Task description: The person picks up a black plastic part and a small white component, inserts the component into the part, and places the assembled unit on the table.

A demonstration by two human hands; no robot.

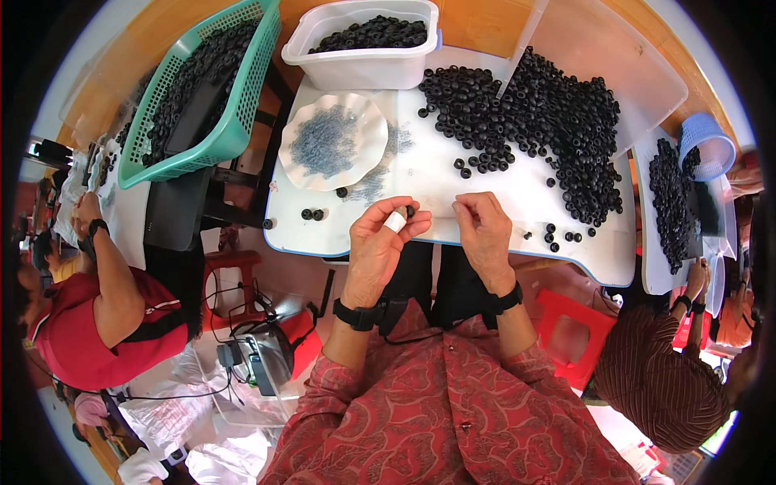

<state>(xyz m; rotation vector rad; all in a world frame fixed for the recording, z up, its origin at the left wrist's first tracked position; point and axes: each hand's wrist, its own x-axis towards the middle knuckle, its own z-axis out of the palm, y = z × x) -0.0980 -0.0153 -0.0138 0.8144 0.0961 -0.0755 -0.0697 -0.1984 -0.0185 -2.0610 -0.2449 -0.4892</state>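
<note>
Standing here, I see one small black bead (410, 211), rounded and dark like the many others around it, up at the fingertips of the person's left hand (377, 245), just over the near edge of the white counter (477, 206). Its surface looks smooth and fairly matt; the fingers hide part of it. The left hand is turned partly palm up, its fingers bent in and closed on the bead, with a white wrapping (394, 222) around one digit. The right hand (485, 234) is beside it, a little apart, fingers curled and the thumb tip close to the forefinger; whether anything thin is pinched there, I can't tell.

Beyond the left hand sits a pale plate (370, 167) with a wavy rim, bearing grey-blue grains (322, 144), and more grains are scattered beside it. A big heap of black beads (558, 133), many showing a hole through the middle, spreads over the far right of the counter. Behind the plate stands a white tub (356, 73) with more of them inside.
</note>
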